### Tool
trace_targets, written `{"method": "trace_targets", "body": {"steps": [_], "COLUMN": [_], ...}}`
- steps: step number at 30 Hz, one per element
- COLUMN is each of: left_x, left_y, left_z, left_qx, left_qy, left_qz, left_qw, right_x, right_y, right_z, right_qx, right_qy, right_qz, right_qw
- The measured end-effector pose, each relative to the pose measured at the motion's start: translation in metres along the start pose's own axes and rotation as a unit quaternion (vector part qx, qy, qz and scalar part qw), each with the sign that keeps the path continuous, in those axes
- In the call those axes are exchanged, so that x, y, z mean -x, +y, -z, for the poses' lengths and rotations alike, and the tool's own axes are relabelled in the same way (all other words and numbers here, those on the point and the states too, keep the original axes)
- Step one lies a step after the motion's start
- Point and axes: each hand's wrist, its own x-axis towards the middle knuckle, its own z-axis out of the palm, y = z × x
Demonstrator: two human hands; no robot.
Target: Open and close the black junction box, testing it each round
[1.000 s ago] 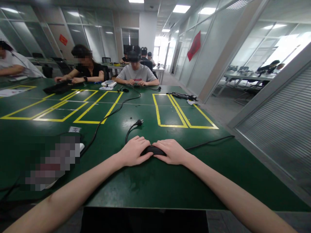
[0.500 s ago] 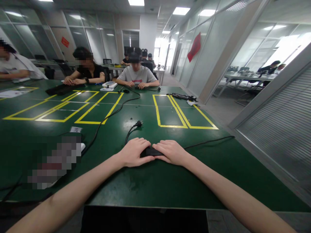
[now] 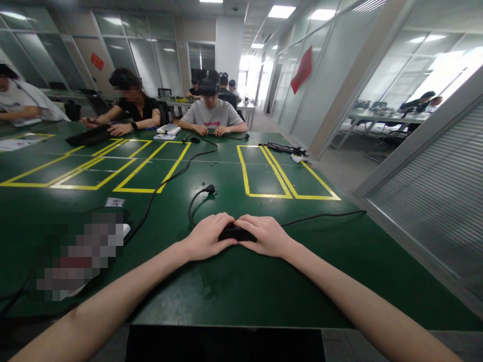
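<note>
A black power adapter (image 3: 238,234) lies low over the green table, right in front of me. My left hand (image 3: 207,237) wraps its left end, fingers over the top and thumb along the near side. Its right end is in my right hand (image 3: 267,235), gripped the same way. The fingertips of both hands nearly meet, and the two ends of the adapter are hidden under them. From behind my left hand a short black cord curls up to a power plug (image 3: 210,189) lying on the table. A thin black cable (image 3: 324,216) runs off to the right from behind my right hand.
On the green table (image 3: 234,291), yellow tape (image 3: 267,195) marks several rectangles. A blurred-out object (image 3: 81,256) lies at left by a long black cable (image 3: 166,182). A folded black tripod-like thing (image 3: 285,149) rests at the far right. Several people sit across the table.
The plug and its cord have shifted slightly left. The adapter looks a little tilted, showing more of its near side. Across the table, a person in black has moved a hand left.
</note>
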Motion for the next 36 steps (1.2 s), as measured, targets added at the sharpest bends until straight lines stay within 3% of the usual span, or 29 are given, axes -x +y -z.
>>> {"method": "trace_targets", "body": {"steps": [5, 8, 13, 20, 29, 36], "left_x": [-0.002, -0.003, -0.004, -0.001, 0.002, 0.003], "left_y": [0.000, -0.002, -0.007, -0.008, -0.007, -0.005], "left_z": [0.001, 0.003, 0.005, 0.005, 0.003, 0.010], "left_qx": [-0.068, -0.094, -0.145, -0.161, -0.120, -0.094], "left_qy": [0.006, 0.004, -0.047, -0.045, -0.029, -0.018], "left_qz": [-0.040, -0.037, -0.029, -0.062, -0.051, -0.073], "left_qw": [0.997, 0.995, 0.988, 0.984, 0.991, 0.993], "right_x": [-0.002, -0.001, -0.001, -0.007, -0.006, -0.004], "right_y": [-0.002, -0.001, 0.000, -0.009, -0.009, -0.010], "right_z": [0.004, 0.004, 0.004, 0.005, 0.002, -0.004], "right_qx": [-0.066, -0.053, -0.057, -0.053, -0.057, -0.054], "right_qy": [-0.082, -0.074, -0.062, -0.147, -0.150, -0.109], "right_qz": [-0.108, -0.099, -0.088, -0.120, -0.126, -0.150], "right_qw": [0.988, 0.991, 0.993, 0.980, 0.979, 0.981]}}
